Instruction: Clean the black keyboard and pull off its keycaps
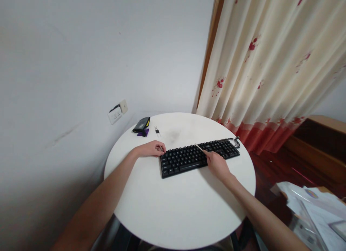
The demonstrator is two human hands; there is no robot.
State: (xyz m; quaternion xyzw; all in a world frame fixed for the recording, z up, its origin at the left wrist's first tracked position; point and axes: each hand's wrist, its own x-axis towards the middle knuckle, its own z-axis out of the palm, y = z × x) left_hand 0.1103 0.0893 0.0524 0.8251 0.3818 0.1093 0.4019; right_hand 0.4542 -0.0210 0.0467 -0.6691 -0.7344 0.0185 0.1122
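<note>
A black keyboard [186, 159] lies at a slight slant on the round white table. At its upper left corner is my left hand [155, 148], fingers curled in against the keyboard's edge. My right hand [217, 165] is over the right half of the keyboard and pinches a thin white stick [199, 147]. The stick points up and left, its far end over the top rows of keys. Its tip is too small to make out, and I cannot tell whether it touches the keys. The keyboard's coiled cable [234, 142] lies at the upper right corner.
On the table's [173, 211] far left lie a dark folded pouch [141, 125], a purple item [143, 133] and a small black-and-white piece [157, 131]. Behind are a wall with a socket [115, 115] and a curtain [259, 71]. Papers and plastic [313, 207] are at lower right.
</note>
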